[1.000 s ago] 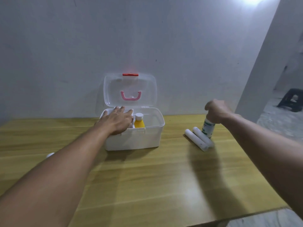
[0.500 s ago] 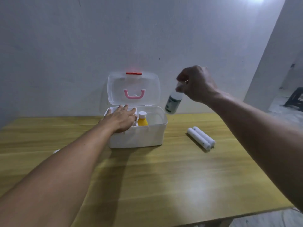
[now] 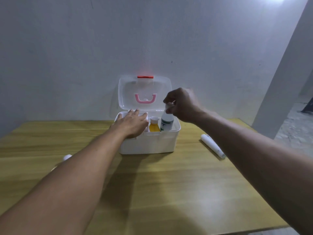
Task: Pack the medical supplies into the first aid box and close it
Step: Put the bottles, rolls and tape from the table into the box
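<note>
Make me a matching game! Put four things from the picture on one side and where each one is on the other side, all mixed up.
Things:
1. orange bottle
2. white-and-green bottle
3. white roll
4. left hand

Places:
A. lying on the table right of the box
B. resting flat on the box's left part
C. held by its top in the right hand
D. standing inside the box, untouched

Pairs: 1-D, 2-C, 3-A, 4-B

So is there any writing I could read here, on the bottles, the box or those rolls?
None can be read.
White bottle in the right hand: green label, print too blurred.
Yellow bottle: no text visible.
First aid box: no writing shows.
White rolls on the table: faint marks, unreadable.
</note>
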`<state>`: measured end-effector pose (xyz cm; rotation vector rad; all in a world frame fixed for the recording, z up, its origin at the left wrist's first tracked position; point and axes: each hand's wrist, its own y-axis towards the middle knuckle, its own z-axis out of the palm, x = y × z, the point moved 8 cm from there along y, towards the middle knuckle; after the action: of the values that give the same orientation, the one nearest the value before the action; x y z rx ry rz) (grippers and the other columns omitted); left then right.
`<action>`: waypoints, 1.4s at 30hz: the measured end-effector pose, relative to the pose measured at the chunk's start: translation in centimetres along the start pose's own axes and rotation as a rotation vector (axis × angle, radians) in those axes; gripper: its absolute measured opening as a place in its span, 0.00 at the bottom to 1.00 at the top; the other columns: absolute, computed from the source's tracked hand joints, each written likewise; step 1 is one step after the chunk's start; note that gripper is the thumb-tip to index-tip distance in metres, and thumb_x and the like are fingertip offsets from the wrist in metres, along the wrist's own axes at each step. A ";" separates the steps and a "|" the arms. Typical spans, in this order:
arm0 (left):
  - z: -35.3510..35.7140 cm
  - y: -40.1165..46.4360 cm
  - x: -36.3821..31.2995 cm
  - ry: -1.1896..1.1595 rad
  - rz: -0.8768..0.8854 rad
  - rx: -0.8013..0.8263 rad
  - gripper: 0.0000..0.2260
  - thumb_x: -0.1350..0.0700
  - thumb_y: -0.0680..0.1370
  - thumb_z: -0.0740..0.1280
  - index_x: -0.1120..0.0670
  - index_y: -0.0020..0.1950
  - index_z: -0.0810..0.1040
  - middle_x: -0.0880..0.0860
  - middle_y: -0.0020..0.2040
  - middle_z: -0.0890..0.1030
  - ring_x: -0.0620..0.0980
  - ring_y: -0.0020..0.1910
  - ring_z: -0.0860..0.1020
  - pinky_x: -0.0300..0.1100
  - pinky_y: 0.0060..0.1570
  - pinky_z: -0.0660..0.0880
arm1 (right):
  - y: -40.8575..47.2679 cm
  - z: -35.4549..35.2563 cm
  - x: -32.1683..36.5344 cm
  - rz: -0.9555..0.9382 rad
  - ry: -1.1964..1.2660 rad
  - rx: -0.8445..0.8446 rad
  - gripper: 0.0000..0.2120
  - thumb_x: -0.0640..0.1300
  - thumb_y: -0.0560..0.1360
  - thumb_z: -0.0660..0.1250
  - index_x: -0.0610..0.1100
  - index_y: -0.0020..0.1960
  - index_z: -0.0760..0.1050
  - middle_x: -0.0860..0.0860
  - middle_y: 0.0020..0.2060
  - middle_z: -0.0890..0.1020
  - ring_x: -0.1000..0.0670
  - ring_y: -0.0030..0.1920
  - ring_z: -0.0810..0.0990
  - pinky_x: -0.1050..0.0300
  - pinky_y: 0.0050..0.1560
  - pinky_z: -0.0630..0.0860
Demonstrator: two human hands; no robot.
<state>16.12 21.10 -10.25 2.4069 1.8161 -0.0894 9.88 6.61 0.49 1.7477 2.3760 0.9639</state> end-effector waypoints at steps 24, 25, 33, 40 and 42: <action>-0.2 -0.2 -0.1 0.005 -0.007 0.022 0.24 0.45 0.83 0.43 0.45 0.79 0.49 0.52 0.81 0.46 0.52 0.79 0.44 0.60 0.75 0.45 | -1.4 1.2 -7.1 0.169 0.164 -0.012 0.11 0.39 0.70 0.74 0.39 0.52 0.82 0.44 0.48 0.85 0.47 0.49 0.83 0.52 0.55 0.79; -0.2 -0.2 -0.1 0.010 -0.008 0.022 0.24 0.45 0.83 0.43 0.45 0.79 0.49 0.52 0.81 0.46 0.52 0.79 0.44 0.60 0.75 0.45 | -1.9 1.1 -8.2 0.195 0.110 0.003 0.10 0.38 0.70 0.73 0.39 0.51 0.82 0.44 0.47 0.85 0.47 0.49 0.83 0.53 0.54 0.79; -0.2 -0.2 -0.3 0.040 -0.005 0.019 0.24 0.45 0.83 0.43 0.46 0.79 0.49 0.52 0.81 0.46 0.52 0.79 0.45 0.61 0.75 0.46 | -6.9 3.6 -16.6 0.431 -0.426 0.441 0.17 0.48 0.73 0.65 0.43 0.60 0.78 0.43 0.54 0.83 0.41 0.54 0.80 0.52 0.52 0.78; -0.2 -0.2 -0.2 0.035 -0.013 0.027 0.24 0.46 0.83 0.43 0.46 0.79 0.48 0.52 0.81 0.46 0.52 0.79 0.44 0.61 0.75 0.45 | -7.8 4.7 -17.2 0.473 -0.403 0.539 0.24 0.46 0.74 0.61 0.51 0.70 0.68 0.45 0.61 0.79 0.42 0.57 0.78 0.52 0.52 0.77; -0.1 -0.1 -0.2 0.030 -0.014 0.029 0.24 0.45 0.83 0.43 0.45 0.79 0.48 0.52 0.81 0.45 0.52 0.79 0.44 0.61 0.75 0.45 | -7.6 4.4 -16.3 0.470 -0.355 0.539 0.21 0.44 0.73 0.62 0.52 0.66 0.71 0.45 0.59 0.80 0.43 0.52 0.78 0.54 0.47 0.76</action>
<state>15.95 20.96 -10.12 2.4289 1.8570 -0.0821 11.05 -6.90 -12.08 2.4743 2.1517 -0.0253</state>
